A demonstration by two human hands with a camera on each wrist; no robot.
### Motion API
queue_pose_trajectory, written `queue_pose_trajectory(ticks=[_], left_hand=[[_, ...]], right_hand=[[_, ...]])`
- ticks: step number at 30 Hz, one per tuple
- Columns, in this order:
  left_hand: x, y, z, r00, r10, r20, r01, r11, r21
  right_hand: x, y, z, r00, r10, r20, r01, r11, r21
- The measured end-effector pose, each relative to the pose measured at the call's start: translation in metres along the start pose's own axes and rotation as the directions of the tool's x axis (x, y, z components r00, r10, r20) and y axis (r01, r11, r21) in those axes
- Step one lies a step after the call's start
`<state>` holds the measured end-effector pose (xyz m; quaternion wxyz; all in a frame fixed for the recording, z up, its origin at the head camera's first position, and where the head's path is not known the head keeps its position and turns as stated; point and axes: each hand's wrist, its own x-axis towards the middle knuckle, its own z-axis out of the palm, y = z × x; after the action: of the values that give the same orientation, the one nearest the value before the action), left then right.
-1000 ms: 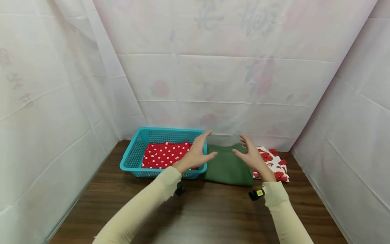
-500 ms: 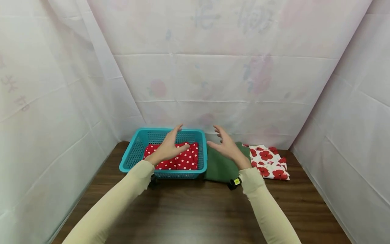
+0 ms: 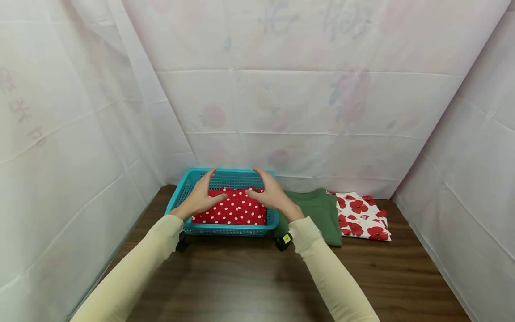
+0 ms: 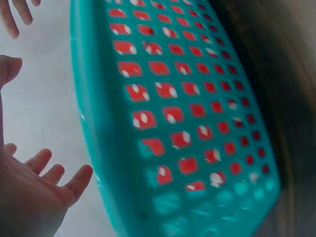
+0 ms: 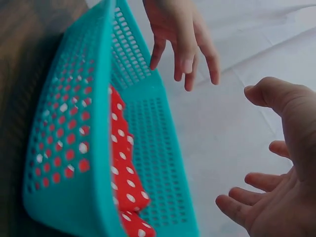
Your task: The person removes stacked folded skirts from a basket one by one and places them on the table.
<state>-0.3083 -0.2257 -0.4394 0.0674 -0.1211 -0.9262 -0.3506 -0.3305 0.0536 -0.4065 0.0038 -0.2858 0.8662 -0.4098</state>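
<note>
A folded red cloth with white dots (image 3: 237,208) lies inside the turquoise plastic basket (image 3: 229,229) on the table. Over the basket's left part hovers my left hand (image 3: 200,197), fingers spread and holding nothing. My right hand (image 3: 273,197) is above the basket's right side, palm turned toward the left one, also holding nothing. In the right wrist view both the right hand (image 5: 276,197) and the left hand (image 5: 180,39) are apart from the basket rim (image 5: 102,123). The left wrist view shows the dotted cloth (image 4: 173,113) through the holes of the basket wall (image 4: 98,123).
A folded green garment (image 3: 318,214) lies right of the basket, partly behind my right forearm. Beside it is a folded white cloth with red flowers (image 3: 362,217). White curtains (image 3: 306,112) stand behind and at both sides of the brown wooden table (image 3: 241,277).
Both hands have moved left. The right hand was over the green garment and is now over the basket; the left hand has shifted toward the basket's left side.
</note>
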Motion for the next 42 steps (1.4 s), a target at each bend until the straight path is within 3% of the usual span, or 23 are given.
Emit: queue_pose_trajectory(ticks=[8, 16, 20, 28, 34, 37, 42], left_hand=[[-0.009, -0.025, 0.005, 0.995, -0.073, 0.066, 0.066, 0.994, 0.092], [-0.013, -0.033, 0.013, 0.974, -0.178, 0.143, 0.143, 0.964, 0.224], [-0.013, -0.035, 0.014, 0.95, -0.266, 0.164, 0.221, 0.943, 0.249], [-0.014, -0.041, 0.013, 0.876, -0.416, 0.244, 0.36, 0.9, 0.244], [-0.012, -0.042, 0.013, 0.828, -0.481, 0.288, 0.408, 0.869, 0.279], [-0.011, -0.043, 0.013, 0.815, -0.491, 0.306, 0.421, 0.866, 0.27], [-0.007, -0.048, 0.012, 0.823, -0.459, 0.335, 0.434, 0.888, 0.15]], right_hand=[[0.002, 0.007, 0.036, 0.993, 0.112, 0.038, -0.11, 0.993, -0.043], [-0.005, 0.013, 0.055, 0.957, 0.282, 0.062, -0.271, 0.952, -0.145], [-0.005, 0.011, 0.059, 0.932, 0.361, 0.038, -0.354, 0.926, -0.134], [-0.006, 0.006, 0.066, 0.86, 0.51, 0.026, -0.499, 0.85, -0.17], [-0.006, 0.007, 0.069, 0.852, 0.519, 0.074, -0.498, 0.845, -0.195], [-0.005, 0.01, 0.069, 0.855, 0.509, 0.097, -0.489, 0.855, -0.172], [-0.004, 0.015, 0.068, 0.845, 0.526, 0.102, -0.515, 0.85, -0.115]])
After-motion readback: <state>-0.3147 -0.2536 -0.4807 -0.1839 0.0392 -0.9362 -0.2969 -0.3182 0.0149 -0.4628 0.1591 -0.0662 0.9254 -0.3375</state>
